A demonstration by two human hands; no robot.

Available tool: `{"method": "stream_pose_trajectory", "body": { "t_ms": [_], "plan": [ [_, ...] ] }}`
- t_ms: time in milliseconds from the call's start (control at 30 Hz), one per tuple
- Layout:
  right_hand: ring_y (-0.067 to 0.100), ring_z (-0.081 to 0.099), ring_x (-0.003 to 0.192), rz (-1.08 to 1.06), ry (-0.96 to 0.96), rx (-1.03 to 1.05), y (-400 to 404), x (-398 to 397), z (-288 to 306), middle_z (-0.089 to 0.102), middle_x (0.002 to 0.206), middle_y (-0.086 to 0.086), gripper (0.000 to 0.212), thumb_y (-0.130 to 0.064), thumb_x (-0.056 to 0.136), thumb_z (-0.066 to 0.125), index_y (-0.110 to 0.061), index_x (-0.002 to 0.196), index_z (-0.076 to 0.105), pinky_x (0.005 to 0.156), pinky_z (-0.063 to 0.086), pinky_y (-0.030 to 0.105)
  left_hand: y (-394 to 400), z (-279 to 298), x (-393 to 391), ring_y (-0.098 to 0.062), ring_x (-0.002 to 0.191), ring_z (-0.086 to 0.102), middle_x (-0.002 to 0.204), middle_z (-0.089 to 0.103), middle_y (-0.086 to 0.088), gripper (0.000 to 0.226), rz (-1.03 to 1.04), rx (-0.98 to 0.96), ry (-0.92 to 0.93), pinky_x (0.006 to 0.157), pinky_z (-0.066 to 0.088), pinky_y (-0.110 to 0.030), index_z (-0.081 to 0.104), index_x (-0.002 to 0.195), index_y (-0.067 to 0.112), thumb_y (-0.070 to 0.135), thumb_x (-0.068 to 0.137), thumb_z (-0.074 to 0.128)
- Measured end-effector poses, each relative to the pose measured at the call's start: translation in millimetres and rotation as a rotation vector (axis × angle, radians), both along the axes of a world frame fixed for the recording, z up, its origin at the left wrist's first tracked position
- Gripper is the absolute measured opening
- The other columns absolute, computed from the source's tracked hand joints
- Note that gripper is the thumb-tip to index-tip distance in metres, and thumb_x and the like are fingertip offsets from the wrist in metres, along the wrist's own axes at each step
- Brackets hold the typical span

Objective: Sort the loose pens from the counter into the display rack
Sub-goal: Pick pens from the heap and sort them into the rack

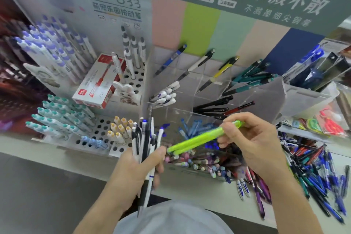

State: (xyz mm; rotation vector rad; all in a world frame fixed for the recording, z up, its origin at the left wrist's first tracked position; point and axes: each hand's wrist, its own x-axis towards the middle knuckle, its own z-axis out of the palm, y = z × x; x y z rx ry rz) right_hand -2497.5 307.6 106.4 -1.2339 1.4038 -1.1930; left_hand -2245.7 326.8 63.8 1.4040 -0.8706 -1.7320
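My left hand [140, 169] grips a bundle of black, white and blue pens [145, 144], tips pointing down. My right hand [254, 138] pinches two lime-green pens [201, 137] near their upper end; they slant down-left, and their lower ends touch my left thumb. Both hands hover in front of the clear acrylic display rack [209, 85], whose compartments hold blue, black-white, yellow, teal, black and red pens. A heap of loose pens [313, 173], mostly blue, lies on the counter at the right.
A white peg-hole stand [102, 131] at left holds teal, purple and yellow-capped pens. A red-and-white pen box [96, 85] lies on it. A clear bin of small pastel items [199, 161] sits below the rack. Packaged goods [326, 121] lie far right.
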Motion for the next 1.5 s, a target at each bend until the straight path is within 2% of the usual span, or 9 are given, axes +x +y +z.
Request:
{"method": "stream_pose_trajectory", "body": {
  "t_ms": [67, 200, 367, 600, 767, 967, 1233, 1367, 1500],
  "plan": [
    [0.020, 0.075, 0.066, -0.122, 0.153, -0.114, 0.4, 6.5, -8.5, 0.075, 0.074, 0.008, 0.007, -0.005, 0.087, 0.074, -0.007, 0.093, 0.072, 0.065, 0.060, 0.023, -0.8, -1.3, 4.3, -0.026, 0.042, 0.046, 0.056, 0.052, -0.011, 0.034, 0.065, 0.019, 0.020, 0.044, 0.040, -0.031, 0.061, 0.059, 0.012, 0.038, 0.077, 0.074],
    [0.012, 0.073, 0.073, -0.062, 0.447, -0.294, -0.8, 41.2, -52.0, 0.072, 0.087, -0.003, 0.010, -0.015, 0.087, 0.077, -0.009, 0.096, 0.075, 0.067, 0.060, 0.029, 0.4, -2.0, 7.7, -0.027, 0.046, 0.048, 0.058, 0.050, -0.015, 0.038, 0.069, 0.027, 0.047, 0.048, 0.043, -0.035, 0.060, 0.062, 0.008, 0.041, 0.078, 0.072],
    [0.012, 0.072, 0.071, -0.191, 0.578, -0.358, -12.3, 43.2, -64.3, 0.073, 0.089, -0.003, 0.016, -0.022, 0.090, 0.075, -0.011, 0.103, 0.074, 0.066, 0.060, 0.035, 2.4, 2.0, 3.9, -0.024, 0.042, 0.045, 0.053, 0.048, -0.015, 0.040, 0.069, 0.033, 0.093, 0.043, 0.041, -0.029, 0.056, 0.067, 0.002, 0.037, 0.079, 0.070],
    [0.006, 0.063, 0.078, -0.104, 0.735, -0.365, -12.0, 51.9, -70.8, 0.070, 0.091, -0.003, 0.015, -0.016, 0.086, 0.081, -0.010, 0.097, 0.073, 0.075, 0.052, 0.020, 1.7, 1.8, 9.3, -0.025, 0.044, 0.046, 0.056, 0.049, -0.015, 0.040, 0.054, 0.057, 0.088, 0.044, 0.043, -0.030, 0.055, 0.071, 0.001, 0.036, 0.082, 0.070],
    [0.003, 0.061, 0.087, 0.032, 0.676, -0.118, -10.3, 78.6, -84.1, 0.050, 0.115, -0.011, 0.041, -0.026, 0.095, 0.070, -0.022, 0.134, 0.058, 0.081, 0.054, 0.022, 0.0, 4.5, 7.2, -0.024, 0.049, 0.048, 0.064, 0.054, -0.012, 0.038, 0.010, 0.040, 0.164, 0.047, 0.045, -0.032, 0.060, 0.090, -0.002, 0.035, 0.081, 0.068],
    [-0.005, 0.058, 0.081, -0.074, 0.726, -0.183, -1.2, 67.9, -89.1, 0.057, 0.100, -0.009, 0.018, -0.015, 0.090, 0.077, -0.015, 0.107, 0.070, 0.076, 0.043, 0.004, -0.4, 0.1, 3.9, -0.024, 0.057, 0.052, 0.077, 0.058, -0.012, 0.044, -0.007, 0.085, 0.316, 0.054, 0.048, -0.034, 0.057, 0.120, 0.004, 0.026, 0.083, 0.065],
    [0.004, 0.067, 0.079, -0.173, 0.487, -0.156, -1.6, 78.0, -87.8, 0.065, 0.096, -0.007, 0.012, -0.017, 0.091, 0.076, -0.019, 0.102, 0.072, 0.069, 0.054, 0.016, -3.5, -6.2, -2.4, -0.028, 0.064, 0.058, 0.091, 0.061, -0.016, 0.028, -0.134, 0.136, 0.459, 0.055, 0.052, -0.036, 0.068, 0.105, 0.006, 0.023, 0.083, 0.070],
    [0.003, 0.067, 0.075, -0.050, 0.594, -0.026, 4.8, 71.0, -76.1, 0.059, 0.110, -0.009, 0.032, -0.018, 0.092, 0.073, -0.022, 0.122, 0.066, 0.072, 0.058, 0.026, -5.8, -6.9, -6.5, -0.026, 0.062, 0.055, 0.088, 0.058, -0.014, 0.042, -0.153, 0.149, 0.461, 0.054, 0.050, -0.035, 0.061, 0.117, 0.002, 0.023, 0.083, 0.071],
    [0.011, 0.064, 0.064, -0.142, 0.475, -0.141, 13.7, 64.5, -45.5, 0.062, 0.096, -0.010, 0.021, -0.017, 0.093, 0.071, -0.025, 0.112, 0.066, 0.060, 0.053, 0.025, -8.8, -7.4, -8.3, -0.026, 0.062, 0.058, 0.088, 0.062, -0.015, 0.043, -0.221, 0.162, 0.473, 0.055, 0.051, -0.035, 0.065, 0.116, -0.001, 0.021, 0.082, 0.077]
  ]
}}
